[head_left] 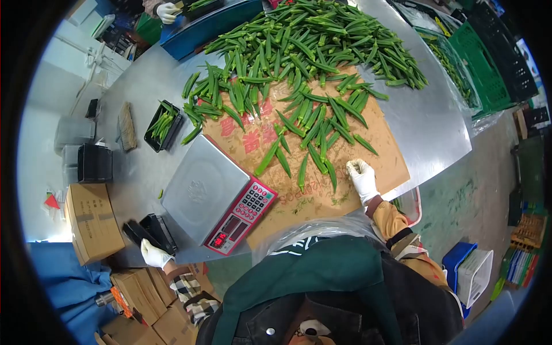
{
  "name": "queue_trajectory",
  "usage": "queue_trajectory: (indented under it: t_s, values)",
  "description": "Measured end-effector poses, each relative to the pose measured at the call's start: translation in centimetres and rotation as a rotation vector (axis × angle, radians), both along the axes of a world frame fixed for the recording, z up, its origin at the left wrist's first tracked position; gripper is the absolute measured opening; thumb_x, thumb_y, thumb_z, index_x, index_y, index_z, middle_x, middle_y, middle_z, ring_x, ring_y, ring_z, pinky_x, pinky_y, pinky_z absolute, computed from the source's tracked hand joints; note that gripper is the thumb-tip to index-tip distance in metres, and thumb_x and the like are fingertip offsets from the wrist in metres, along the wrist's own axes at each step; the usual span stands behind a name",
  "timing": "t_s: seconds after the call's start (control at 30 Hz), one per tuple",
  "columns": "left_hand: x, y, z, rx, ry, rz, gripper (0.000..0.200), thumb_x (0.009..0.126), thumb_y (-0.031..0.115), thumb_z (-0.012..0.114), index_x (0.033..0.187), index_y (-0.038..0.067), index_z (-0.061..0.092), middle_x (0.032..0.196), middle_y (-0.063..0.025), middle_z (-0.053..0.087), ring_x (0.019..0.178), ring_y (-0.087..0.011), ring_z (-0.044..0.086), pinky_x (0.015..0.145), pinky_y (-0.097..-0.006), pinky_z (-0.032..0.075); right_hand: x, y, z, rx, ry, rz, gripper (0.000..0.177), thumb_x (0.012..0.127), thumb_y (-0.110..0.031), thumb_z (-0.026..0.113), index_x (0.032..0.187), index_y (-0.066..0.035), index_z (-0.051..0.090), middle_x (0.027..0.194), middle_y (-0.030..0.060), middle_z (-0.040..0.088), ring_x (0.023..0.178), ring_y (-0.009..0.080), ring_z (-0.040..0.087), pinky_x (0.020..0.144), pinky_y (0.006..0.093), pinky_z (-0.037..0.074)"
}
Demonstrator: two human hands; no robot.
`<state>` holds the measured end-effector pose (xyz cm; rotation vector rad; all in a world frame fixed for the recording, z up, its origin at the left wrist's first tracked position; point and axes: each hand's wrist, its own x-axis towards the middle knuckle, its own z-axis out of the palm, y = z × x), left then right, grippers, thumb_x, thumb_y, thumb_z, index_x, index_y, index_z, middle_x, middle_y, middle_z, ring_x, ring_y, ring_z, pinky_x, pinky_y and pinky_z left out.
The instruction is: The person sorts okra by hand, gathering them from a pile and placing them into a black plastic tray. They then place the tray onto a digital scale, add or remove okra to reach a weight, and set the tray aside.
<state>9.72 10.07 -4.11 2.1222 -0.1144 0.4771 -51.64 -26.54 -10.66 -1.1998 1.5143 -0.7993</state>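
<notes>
My left hand (154,254), in a white glove, grips a black plastic tray (137,232) at the lower left, beside more black trays (160,232) by the table edge. My right hand (362,180), also gloved, is over the cardboard sheet (379,144); its fingers are curled together and nothing shows in them. Loose okra (313,129) lies on the cardboard ahead of that hand, reaching back to a large okra heap (322,40). Between my hands sits a scale (204,184) with a red keypad panel and a bare metal plate.
Beyond the scale stands a black tray (163,126) filled with okra, next to a brush (126,126). A blue bin (210,31) is at the back, near another person's gloved hand (168,12). Green crates (480,63) stand right; cardboard boxes (92,221) are stacked left.
</notes>
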Motion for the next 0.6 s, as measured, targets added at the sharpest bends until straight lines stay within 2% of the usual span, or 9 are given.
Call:
queue_trajectory:
  t_s: [0.13,0.2,0.23,0.27,0.3,0.33,0.4,0.47,0.6]
  values:
    - [-10.9,-9.5,6.8,0.293,-0.047,-0.435,0.021,0.090,0.011,0.071,0.108,0.001,0.074,0.102,-0.0107,0.073,0.092,-0.0193,0.065,0.088,-0.0323,0.051,0.3,-3.9,1.1,-0.155,0.043,0.006,0.012,0.095,-0.011,0.067,0.100,0.000,0.068,0.078,-0.0002,0.065,0.070,0.0057,0.056,0.066,0.0238,0.048]
    - [-13.9,-10.5,6.8,0.499,0.083,-0.689,0.019,0.088,0.007,0.074,0.106,0.002,0.076,0.101,-0.0105,0.072,0.095,-0.0189,0.064,0.089,-0.0318,0.050,0.6,-6.6,0.8,-0.254,0.009,-0.046,0.013,0.095,-0.008,0.067,0.104,0.001,0.068,0.086,0.0022,0.069,0.075,0.0066,0.060,0.070,0.0241,0.051]
    - [-15.4,-11.0,6.8,0.488,0.232,-0.730,0.018,0.086,0.005,0.075,0.103,0.003,0.076,0.099,-0.0108,0.072,0.096,-0.0205,0.065,0.091,-0.0317,0.050,0.7,-7.9,0.7,-0.303,-0.006,-0.064,0.014,0.094,-0.007,0.066,0.106,0.001,0.068,0.091,0.0033,0.070,0.078,0.0073,0.062,0.072,0.0240,0.051]
    - [-16.5,-11.4,7.4,0.564,0.277,-0.788,0.023,0.086,0.007,0.076,0.108,0.004,0.075,0.104,-0.0105,0.071,0.099,-0.0219,0.064,0.093,-0.0320,0.049,0.9,-9.3,0.7,-0.353,-0.021,-0.085,0.015,0.094,-0.006,0.066,0.107,0.001,0.068,0.095,0.0043,0.071,0.081,0.0080,0.064,0.074,0.0240,0.052]
    - [-17.9,-12.3,7.9,0.510,0.194,-0.798,0.027,0.086,0.007,0.076,0.113,0.005,0.074,0.107,-0.0103,0.071,0.101,-0.0223,0.064,0.095,-0.0322,0.049,0.8,-10.6,0.5,-0.304,-0.014,-0.096,0.016,0.094,-0.005,0.065,0.109,0.000,0.068,0.098,0.0054,0.072,0.082,0.0093,0.065,0.075,0.0244,0.053]
    - [-19.3,-13.3,8.6,0.455,0.113,-0.805,0.032,0.085,0.007,0.076,0.117,0.006,0.073,0.109,-0.0100,0.070,0.103,-0.0226,0.063,0.096,-0.0324,0.049,1.1,-11.6,2.2,-0.329,0.158,-0.067,0.019,0.091,-0.004,0.068,0.109,-0.002,0.069,0.100,0.0073,0.071,0.086,0.0142,0.067,0.081,0.0267,0.053]
    - [-22.2,-16.5,11.5,0.518,-0.053,-0.885,0.038,0.086,0.005,0.074,0.124,0.007,0.070,0.114,-0.0095,0.069,0.107,-0.0236,0.062,0.099,-0.0333,0.048,0.3,-14.1,0.2,-0.557,0.338,-0.001,0.027,0.087,-0.009,0.071,0.114,-0.005,0.069,0.107,0.0106,0.070,0.096,0.0238,0.067,0.088,0.0337,0.052]
    - [-25.2,-20.5,13.0,0.463,0.034,-0.966,0.038,0.087,0.004,0.073,0.125,0.007,0.069,0.118,-0.0102,0.069,0.110,-0.0234,0.062,0.100,-0.0338,0.047,0.6,-15.9,0.2,-0.575,0.536,0.080,0.033,0.085,-0.013,0.073,0.117,-0.007,0.069,0.112,0.0123,0.068,0.102,0.0291,0.065,0.092,0.0384,0.051]
    - [-30.5,-27.9,9.8,0.389,0.241,-1.193,0.039,0.090,0.009,0.069,0.129,0.005,0.064,0.127,-0.0134,0.066,0.117,-0.0271,0.062,0.102,-0.0349,0.047,1.2,-17.9,0.1,-0.423,0.719,0.226,0.042,0.082,-0.019,0.074,0.123,-0.008,0.068,0.116,0.0148,0.066,0.108,0.0335,0.062,0.095,0.0429,0.049]
